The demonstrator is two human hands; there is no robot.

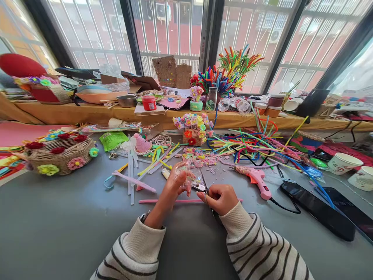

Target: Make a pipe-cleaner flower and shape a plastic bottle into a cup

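My left hand (pixel 171 190) pinches a small pink fuzzy piece (pixel 188 182) just above the grey table. My right hand (pixel 222 199) is closed around the handles of scissors (pixel 204 182), whose blades point up toward the pink piece. A long pink pipe cleaner (pixel 163 201) lies flat on the table under both hands. Both sleeves are cream with dark stripes.
A pink glue gun (pixel 256 179) lies right of my hands, its cord running to two dark phones (pixel 317 208). Loose coloured pipe cleaners (pixel 250 146), glue sticks (pixel 130 175), a flower-trimmed woven basket (pixel 60 155), paper cups (pixel 344 162) and a cluttered window ledge (pixel 96 112) surround the grey table (pixel 58 225).
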